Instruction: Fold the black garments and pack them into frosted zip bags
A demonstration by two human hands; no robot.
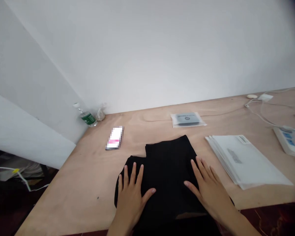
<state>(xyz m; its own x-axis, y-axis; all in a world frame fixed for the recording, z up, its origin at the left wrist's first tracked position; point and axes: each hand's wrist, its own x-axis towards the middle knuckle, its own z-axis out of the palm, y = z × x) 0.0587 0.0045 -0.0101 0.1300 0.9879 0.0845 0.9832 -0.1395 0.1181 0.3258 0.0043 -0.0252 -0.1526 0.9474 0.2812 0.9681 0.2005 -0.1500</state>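
A black cloth garment lies folded on the plywood table, its far edge stepped. My left hand rests flat on the garment's left part, fingers spread. My right hand presses flat on its right part, fingers pointing up and left. Neither hand grips anything. Just right of my right hand lies a stack of clear plastic bags with white labels. The garment's lower part runs past the table's near edge, out of sight.
A phone with a blurred screen lies left of the garment. A flat packaged item lies at the back. A green-labelled water bottle lies in the far corner by the wall, beside a small plastic bag. White cables and a white device occupy the right.
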